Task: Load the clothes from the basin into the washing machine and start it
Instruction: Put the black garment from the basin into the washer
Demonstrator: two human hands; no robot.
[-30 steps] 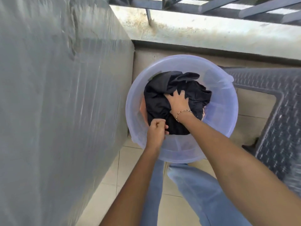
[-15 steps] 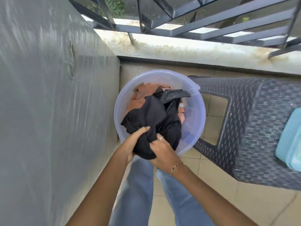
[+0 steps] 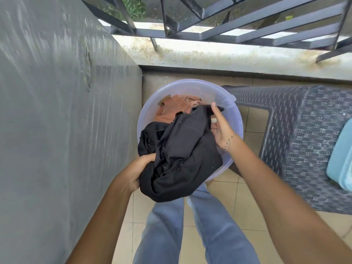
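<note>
Now right hand [image 3: 222, 130] moved up, fingers pinching black garment [image 3: 182, 153]; left hand [image 3: 133, 174] still grips.

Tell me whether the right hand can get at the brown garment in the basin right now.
Likely yes, once freed: the right hand holds an edge of the black garment, right beside the brown garment, whose far part lies uncovered in the basin.

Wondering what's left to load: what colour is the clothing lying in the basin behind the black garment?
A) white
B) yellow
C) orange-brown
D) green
C: orange-brown cloth lies in the basin, beyond the black garment that the left hand and right hand grip.
</note>
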